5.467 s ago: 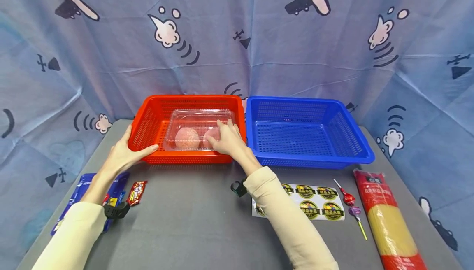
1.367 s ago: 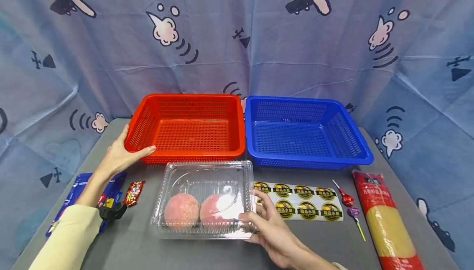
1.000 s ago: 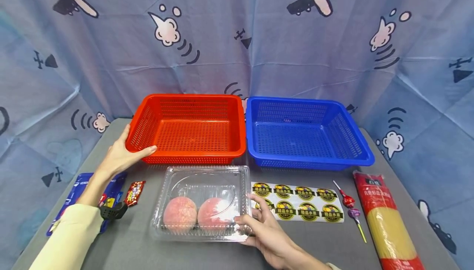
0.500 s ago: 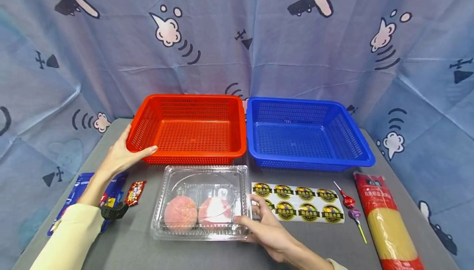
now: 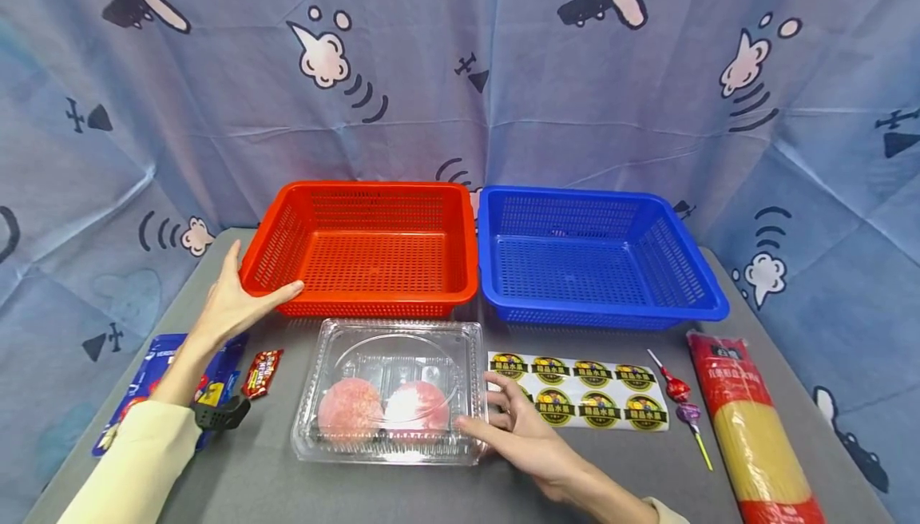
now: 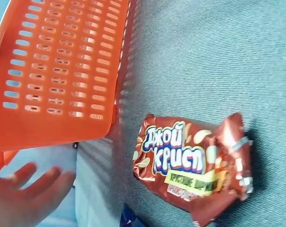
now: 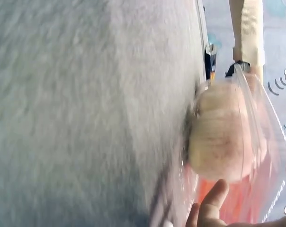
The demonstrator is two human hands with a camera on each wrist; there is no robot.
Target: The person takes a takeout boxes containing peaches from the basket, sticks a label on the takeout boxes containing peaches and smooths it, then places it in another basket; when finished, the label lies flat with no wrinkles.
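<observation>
Though blurred, peaches (image 5: 391, 410) inside clamshell (image 5: 391, 348)

Bright, even light from above in the head view; soft, short shadows under the red basket (image 5: 366, 244) and blue basket (image 5: 596, 256). White glare on the clear plastic box (image 5: 391, 388). Slight wide-angle bending at the edges. Left wrist view sharp on the snack wrapper (image 6: 192, 163), somewhat blurred elsewhere. Right wrist view heavily blurred, washed out.
</observation>
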